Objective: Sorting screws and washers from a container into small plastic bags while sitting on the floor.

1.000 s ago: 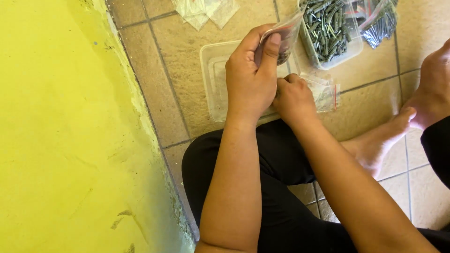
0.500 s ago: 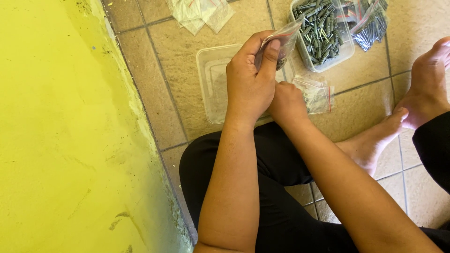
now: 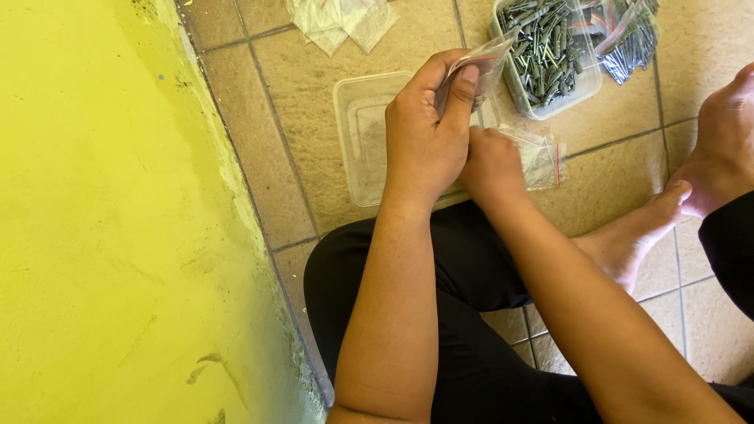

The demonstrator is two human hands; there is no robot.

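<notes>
My left hand (image 3: 424,133) pinches the top of a small clear zip bag (image 3: 481,69) between thumb and fingers and holds it up above an empty clear plastic tray (image 3: 360,137). My right hand (image 3: 493,163) is curled just below and to the right of the left hand, touching it; what its fingers hold is hidden. Beside it on the tiles lies another small clear bag (image 3: 543,157) with a red strip.
A clear tub (image 3: 544,52) of dark screws stands at the top, with a bag of screws (image 3: 628,39) to its right. Spare clear bags (image 3: 339,20) lie at the top. A yellow wall (image 3: 110,235) fills the left. My crossed legs and bare feet (image 3: 628,235) rest on the tiles.
Both hands stay together on the bag with hardly any movement; the view has shifted slightly.
</notes>
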